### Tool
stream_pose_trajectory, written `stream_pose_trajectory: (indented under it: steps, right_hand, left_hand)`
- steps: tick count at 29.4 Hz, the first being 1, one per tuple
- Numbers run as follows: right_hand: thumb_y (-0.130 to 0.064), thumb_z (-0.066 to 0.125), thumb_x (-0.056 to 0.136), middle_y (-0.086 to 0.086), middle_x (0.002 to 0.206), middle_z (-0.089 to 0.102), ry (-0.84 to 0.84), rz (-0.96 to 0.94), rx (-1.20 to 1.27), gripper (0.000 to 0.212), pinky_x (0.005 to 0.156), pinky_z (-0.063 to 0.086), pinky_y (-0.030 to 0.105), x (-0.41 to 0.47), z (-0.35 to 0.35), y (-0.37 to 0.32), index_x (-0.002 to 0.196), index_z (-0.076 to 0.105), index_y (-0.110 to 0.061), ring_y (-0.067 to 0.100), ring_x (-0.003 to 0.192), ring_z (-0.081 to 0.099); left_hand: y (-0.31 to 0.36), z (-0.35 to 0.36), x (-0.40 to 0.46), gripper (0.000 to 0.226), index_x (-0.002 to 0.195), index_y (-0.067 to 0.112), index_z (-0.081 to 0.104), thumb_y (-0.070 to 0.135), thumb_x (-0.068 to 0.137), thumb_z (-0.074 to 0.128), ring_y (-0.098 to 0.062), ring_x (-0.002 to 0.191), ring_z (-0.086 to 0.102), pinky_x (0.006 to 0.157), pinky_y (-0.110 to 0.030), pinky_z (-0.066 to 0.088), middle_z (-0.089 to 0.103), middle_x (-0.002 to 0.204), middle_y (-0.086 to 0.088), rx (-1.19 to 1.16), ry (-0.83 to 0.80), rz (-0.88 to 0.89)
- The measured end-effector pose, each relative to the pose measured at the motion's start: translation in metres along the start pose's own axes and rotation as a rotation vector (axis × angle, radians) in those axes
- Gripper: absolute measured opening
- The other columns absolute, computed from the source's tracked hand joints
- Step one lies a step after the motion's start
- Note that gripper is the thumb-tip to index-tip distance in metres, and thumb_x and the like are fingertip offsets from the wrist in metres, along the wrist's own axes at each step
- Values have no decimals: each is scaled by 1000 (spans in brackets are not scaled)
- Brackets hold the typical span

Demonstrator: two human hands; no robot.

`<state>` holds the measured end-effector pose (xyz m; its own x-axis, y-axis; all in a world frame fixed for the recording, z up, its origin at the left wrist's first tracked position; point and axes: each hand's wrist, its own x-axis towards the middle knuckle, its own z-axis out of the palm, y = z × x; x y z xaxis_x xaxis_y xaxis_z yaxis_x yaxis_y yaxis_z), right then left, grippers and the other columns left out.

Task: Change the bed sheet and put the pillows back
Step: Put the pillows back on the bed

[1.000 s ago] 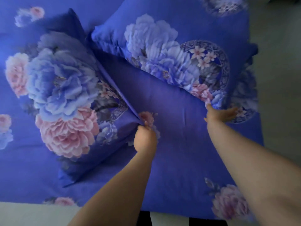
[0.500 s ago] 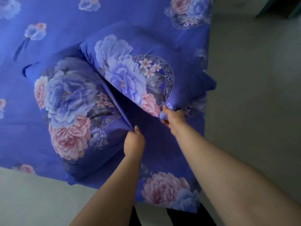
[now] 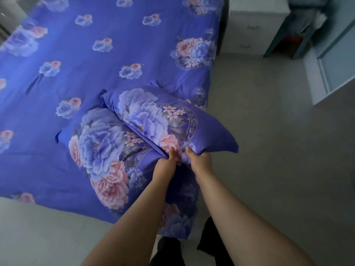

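Note:
A blue bed sheet [image 3: 115, 54] with pink and lilac flowers covers the bed. Two pillows in the same print sit at the bed's near right corner. The left pillow [image 3: 99, 150] lies flat on the sheet. The right pillow [image 3: 153, 120] is lifted at its near end and overlaps the left one. My left hand [image 3: 165, 166] grips the near corner of the left pillow. My right hand [image 3: 199, 162] grips the near edge of the right pillow, thumb on top. Both hands are close together.
Pale floor [image 3: 269, 169] runs along the bed's right side and near end. A white drawer unit [image 3: 251, 25] stands by the bed's far right corner. A pale blue piece of furniture [image 3: 334, 70] is at the right. My dark-clad legs [image 3: 207, 244] show below.
The view has pulled back from the bed. My right hand has drawn the right pillow toward me and leftward, close to my left hand, and its near end is now raised.

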<state>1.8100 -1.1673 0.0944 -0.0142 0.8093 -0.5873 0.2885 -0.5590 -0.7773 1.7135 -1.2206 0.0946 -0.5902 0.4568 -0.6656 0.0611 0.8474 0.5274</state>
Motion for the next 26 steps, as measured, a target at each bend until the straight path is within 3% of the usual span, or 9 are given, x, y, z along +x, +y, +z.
stream_pose_trajectory:
  steps: [3,5,7,10,13,16,20,22,26]
  right_hand:
    - [-28,71,81,16,102,71,1,-155,-32,33,85,53,41,14,-31,-42,104,70,-4,31,96,67]
    - [-29,70,82,16,102,71,-43,-190,-66,33,83,52,36,36,-73,-78,103,70,-3,31,96,66]
    - [-30,68,83,14,103,71,-83,-229,-102,34,79,51,31,68,-119,-116,105,68,-4,30,96,66]
    - [-29,67,85,14,105,70,-104,-290,-170,34,76,48,28,103,-181,-165,109,67,-5,29,97,65]
    - [-27,67,85,12,104,71,-117,-311,-177,33,70,42,23,134,-227,-208,109,67,-4,26,96,65]
    - [-25,67,85,13,104,70,-149,-303,-134,34,78,48,28,165,-246,-240,111,66,-2,26,97,66]
    - [-21,67,84,4,97,71,-234,-346,-113,29,74,44,22,214,-246,-288,110,66,-8,19,90,66]
    - [-19,67,84,1,95,69,-278,-392,-132,25,76,46,24,243,-237,-318,108,66,-11,18,90,65]
    - [-17,69,83,-3,94,69,-309,-451,-148,23,73,45,21,322,-208,-386,105,66,-16,14,87,64]
  left_hand:
    - [47,11,-5,86,73,1,66,76,84,26,-29,62,59,59,-32,46,61,57,-10,-223,65,-59]
    - [93,33,-8,92,103,-1,66,79,81,27,-35,83,64,81,-39,52,68,86,-21,-403,88,-92]
    - [140,62,-11,98,120,0,60,83,77,28,-36,93,63,83,-40,52,65,109,-21,-544,79,-124]
    - [194,92,-22,99,127,3,55,85,76,30,-30,84,62,67,-31,50,62,111,-15,-707,53,-191]
    - [249,106,-28,110,128,-1,55,89,70,31,-40,111,59,92,-47,48,61,122,-22,-825,73,-206]
    - [295,106,-19,111,114,9,66,96,54,33,-31,99,68,87,-42,52,71,106,-14,-914,87,-253]
    - [350,106,20,101,137,14,49,88,69,38,-27,128,47,104,-39,35,49,138,-7,-1046,33,-341]
    - [372,105,51,91,135,12,50,81,76,43,-29,126,51,99,-38,43,53,137,-9,-1020,39,-320]
    - [434,94,129,60,138,6,41,48,96,44,-28,125,51,70,-29,50,50,139,-12,-952,147,-235]
